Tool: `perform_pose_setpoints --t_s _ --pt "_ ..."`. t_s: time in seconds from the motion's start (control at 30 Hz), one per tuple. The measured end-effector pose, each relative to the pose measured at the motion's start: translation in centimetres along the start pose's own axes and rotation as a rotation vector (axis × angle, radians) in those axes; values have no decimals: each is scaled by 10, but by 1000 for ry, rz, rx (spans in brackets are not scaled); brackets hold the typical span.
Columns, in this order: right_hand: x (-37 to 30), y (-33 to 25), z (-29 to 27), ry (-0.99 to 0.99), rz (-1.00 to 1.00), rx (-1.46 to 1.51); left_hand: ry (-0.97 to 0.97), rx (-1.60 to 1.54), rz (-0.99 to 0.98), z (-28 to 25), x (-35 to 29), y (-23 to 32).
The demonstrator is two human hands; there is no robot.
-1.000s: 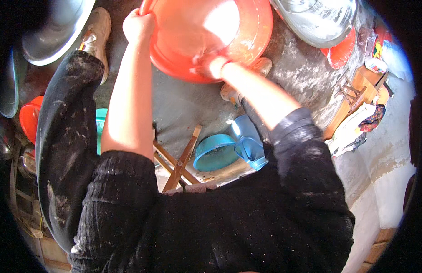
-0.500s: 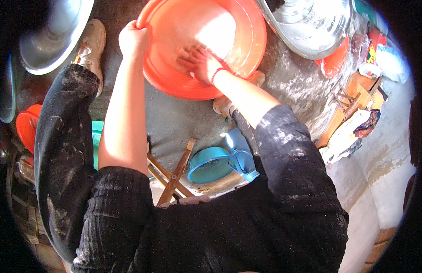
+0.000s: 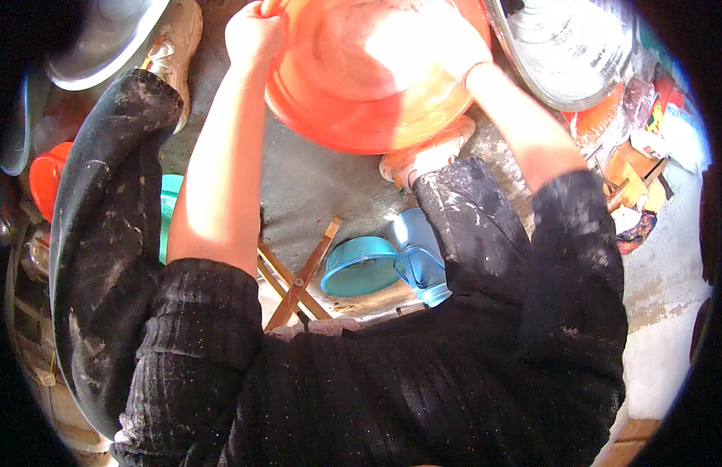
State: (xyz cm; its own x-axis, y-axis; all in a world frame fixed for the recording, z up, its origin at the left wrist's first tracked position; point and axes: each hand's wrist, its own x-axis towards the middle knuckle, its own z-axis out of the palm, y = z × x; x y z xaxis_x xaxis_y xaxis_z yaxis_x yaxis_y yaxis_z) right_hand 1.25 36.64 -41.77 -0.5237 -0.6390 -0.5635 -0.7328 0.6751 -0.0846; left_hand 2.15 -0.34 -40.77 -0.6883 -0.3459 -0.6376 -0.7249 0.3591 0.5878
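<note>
A large orange-red plastic basin is at the top of the view, with strong sunlight across its right half. My left hand is closed round the basin's left rim. Inside the basin, at its right side, is my right hand, with a thin red band at the wrist. Glare washes out its fingers, so I cannot tell whether they hold anything. The basin's far edge runs out of the picture.
At the right stands a big metal basin with whitish residue. Another metal basin is at upper left. Below lie a teal basin, a blue plastic jug and a crossed-leg wooden stool. A red bowl sits far left.
My right hand has moved from the basin's middle to its right side. My left hand stays on the rim. The view has shifted, so the basin appears higher and farther right.
</note>
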Motion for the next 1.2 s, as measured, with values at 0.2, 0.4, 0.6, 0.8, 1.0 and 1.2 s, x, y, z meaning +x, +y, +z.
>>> perform_pose_setpoints --t_s 0.2,0.4,0.6,0.8,1.0,1.2 --pt "-52 -174 -1 -82 -65 274 -17 -5 6 1 -12 7" --pt "74 -230 -14 239 114 443 4 27 64 -1 -2 5" --pt "71 -185 -21 477 737 1121 2 87 103 -1 -2 3" --pt "-61 -196 -55 461 1229 972 -62 31 97 2 17 -19" --pt "-96 -241 -6 628 1829 757 -62 30 203 10 42 -47" --pt "-96 -265 37 341 1474 1682 -26 478 259 -18 31 -37"
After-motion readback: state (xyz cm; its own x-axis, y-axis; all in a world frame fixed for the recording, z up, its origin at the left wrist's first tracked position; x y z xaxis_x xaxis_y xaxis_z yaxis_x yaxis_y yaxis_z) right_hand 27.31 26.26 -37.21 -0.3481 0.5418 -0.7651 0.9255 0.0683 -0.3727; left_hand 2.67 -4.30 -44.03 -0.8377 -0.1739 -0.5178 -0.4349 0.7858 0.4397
